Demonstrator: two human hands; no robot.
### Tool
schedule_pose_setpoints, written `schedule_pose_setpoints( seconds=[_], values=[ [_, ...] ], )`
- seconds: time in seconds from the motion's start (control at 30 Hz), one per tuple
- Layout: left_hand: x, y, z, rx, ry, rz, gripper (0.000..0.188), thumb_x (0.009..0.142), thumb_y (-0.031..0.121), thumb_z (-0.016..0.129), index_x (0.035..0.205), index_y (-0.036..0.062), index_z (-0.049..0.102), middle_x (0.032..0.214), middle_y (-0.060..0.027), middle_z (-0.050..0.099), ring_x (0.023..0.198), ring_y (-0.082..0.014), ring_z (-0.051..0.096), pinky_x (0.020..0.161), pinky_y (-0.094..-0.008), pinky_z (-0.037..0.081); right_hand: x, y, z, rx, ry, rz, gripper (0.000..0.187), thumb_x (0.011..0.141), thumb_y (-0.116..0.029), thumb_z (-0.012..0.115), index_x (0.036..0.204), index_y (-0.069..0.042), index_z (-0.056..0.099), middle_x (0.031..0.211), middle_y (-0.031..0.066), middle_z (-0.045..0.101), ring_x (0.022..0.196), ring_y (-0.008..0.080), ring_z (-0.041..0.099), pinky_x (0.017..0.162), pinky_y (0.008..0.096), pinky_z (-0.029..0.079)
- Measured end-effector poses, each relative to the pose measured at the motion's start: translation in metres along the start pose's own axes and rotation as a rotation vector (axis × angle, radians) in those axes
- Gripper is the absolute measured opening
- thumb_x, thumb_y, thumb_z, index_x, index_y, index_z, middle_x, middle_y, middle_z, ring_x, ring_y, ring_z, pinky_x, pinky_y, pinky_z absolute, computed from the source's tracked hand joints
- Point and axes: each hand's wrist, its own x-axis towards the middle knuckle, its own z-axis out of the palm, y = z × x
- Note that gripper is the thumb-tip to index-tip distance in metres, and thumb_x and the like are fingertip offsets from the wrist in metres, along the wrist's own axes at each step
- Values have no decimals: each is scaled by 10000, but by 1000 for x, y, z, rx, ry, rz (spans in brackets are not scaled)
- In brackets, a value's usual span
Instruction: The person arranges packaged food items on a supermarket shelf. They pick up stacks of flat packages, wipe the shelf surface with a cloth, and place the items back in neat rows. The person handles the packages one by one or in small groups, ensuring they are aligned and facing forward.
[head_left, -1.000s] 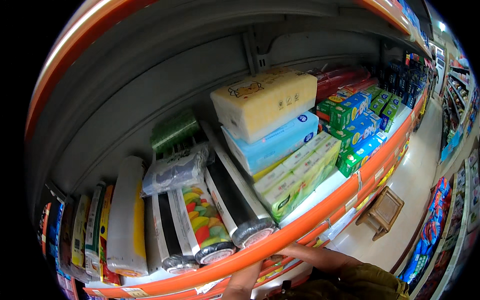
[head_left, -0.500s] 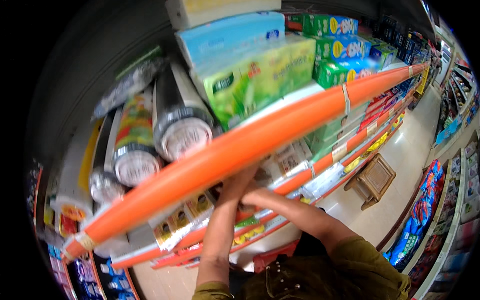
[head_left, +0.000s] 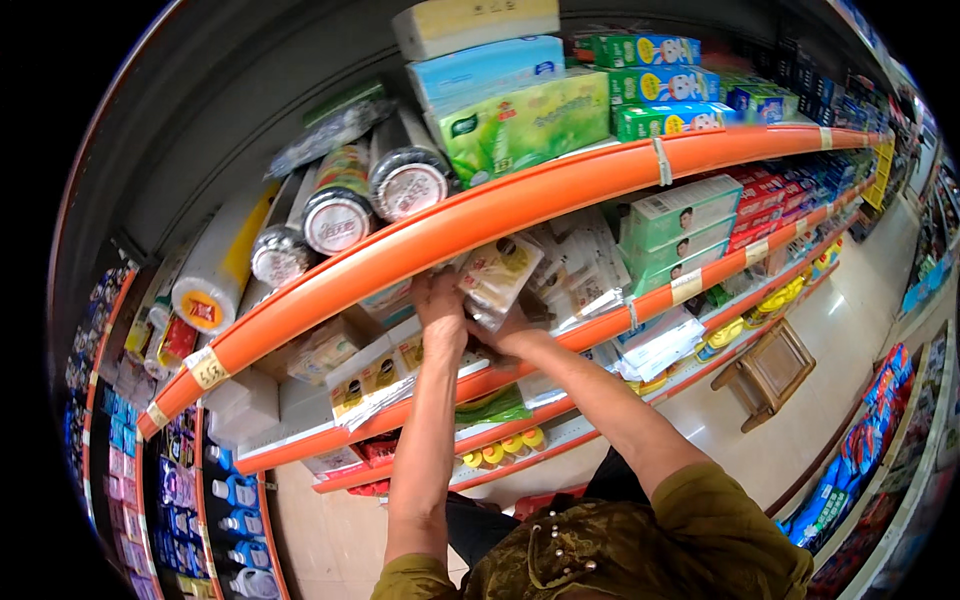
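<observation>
A bundle of clear-wrapped flat packets (head_left: 503, 272), cream with a gold-brown patch, stands tilted between my hands just under the upper shelf's orange edge. My left hand (head_left: 437, 300) is closed at its left side, fingertips partly hidden. Below it, my right hand (head_left: 505, 332) is closed around the lower end. More wrapped packets (head_left: 585, 265) lie heaped to the right on the same shelf. To the left, a row of similar gold-and-white packets (head_left: 380, 380) leans along the shelf front.
An orange shelf edge (head_left: 530, 215) crosses above my hands. Over it sit plastic-wrapped rolls (head_left: 412, 188) and a green tissue pack (head_left: 530, 125). Mint-green boxes (head_left: 685, 225) are stacked to the right. A wooden stool (head_left: 768, 372) stands on the aisle floor.
The view has shifted, and the shelf edge sits higher over my hands. My hands, earlier mostly hidden beneath it with forearms crossing, now show with the packet bundle between them.
</observation>
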Motion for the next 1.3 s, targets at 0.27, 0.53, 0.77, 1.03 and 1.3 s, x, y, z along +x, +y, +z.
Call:
schedule_pose_setpoints(
  seconds=[0.27,0.53,0.77,1.03,1.3],
  values=[
    [9,37,-142,-25,182,-106,377,708,-38,476,1075,47,469,973,-60,549,862,-196,551,752,-345,477,-2,-9,5,-153,-6,17,501,880,-399,338,1308,-143,302,1337,116,304,1225,285,278,999,481,215],
    [-4,41,-185,-141,154,-248,228,816,92,541,1017,2,484,896,-96,577,786,-224,594,731,-367,521,1,-9,7,-77,258,54,337,824,-245,431,1113,-92,513,1173,175,441,1100,351,384,888,505,270],
    [-4,24,-209,-418,233,-353,227,870,138,463,1032,-20,469,989,-153,551,907,-277,558,797,-407,481,1,13,-33,1086,522,469,471,874,-386,439,1124,9,497,1098,139,539,969,263,522,790,336,439],
    [-11,39,-180,-442,188,-353,358,911,220,375,1173,-21,412,1135,-183,493,1042,-289,486,917,-417,390,1,-19,-73,733,652,112,484,872,-409,459,1076,26,518,868,126,578,801,210,551,730,300,438],
    [-17,46,-169,-453,182,-325,403,916,311,327,1242,76,366,1268,-88,386,1143,-254,384,972,-376,322,6,-184,24,-108,-33,-281,548,851,-483,331,1317,-195,315,1369,117,276,1290,272,181,978,543,90]
  ],
)
